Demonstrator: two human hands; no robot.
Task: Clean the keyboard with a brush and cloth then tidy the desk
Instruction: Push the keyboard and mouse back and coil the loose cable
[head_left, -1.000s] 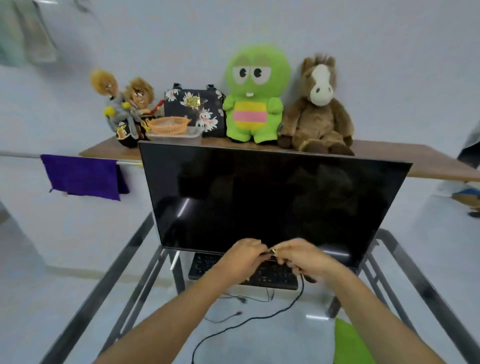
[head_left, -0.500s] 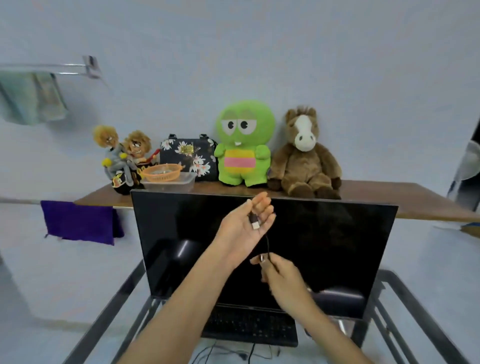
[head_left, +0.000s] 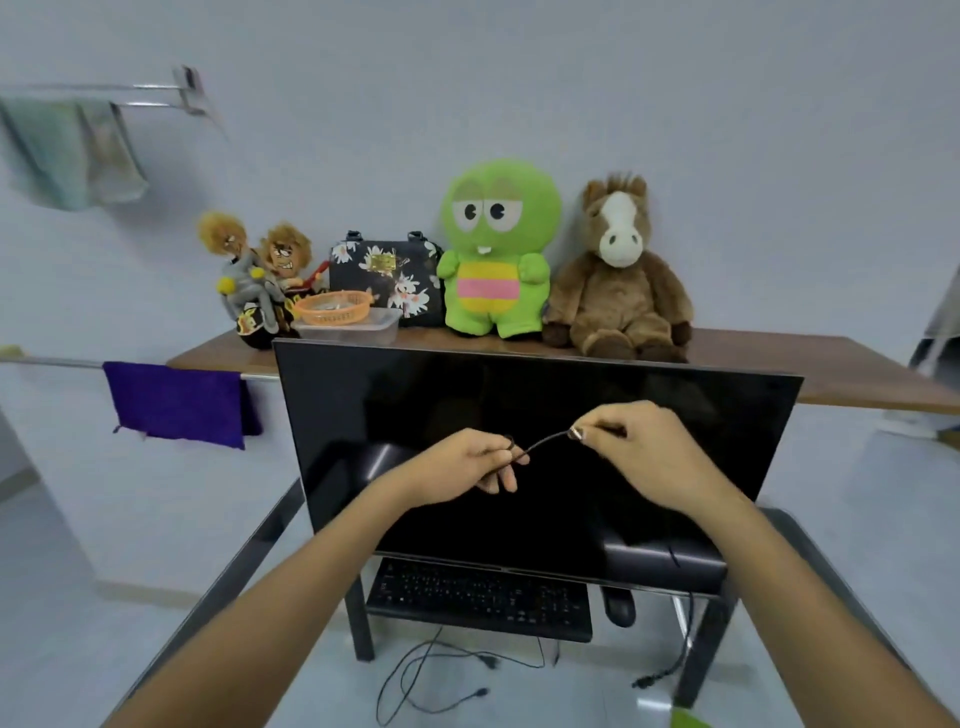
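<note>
Both hands raised before the monitor (head_left: 519, 441), left hand (head_left: 462, 462) and right hand (head_left: 639, 452) each pinching a black cable (head_left: 543, 442) stretched left-right between them, probably for coiling. Keyboard (head_left: 478, 597) well below, nearer the left, long axis left-right.

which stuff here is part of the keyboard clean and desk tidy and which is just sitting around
Job things: black keyboard, thin black cable held between left hand and right hand, mouse, loose cables.

Lying about: green plush, horse plush, floral bag, orange basket, purple cloth.
</note>
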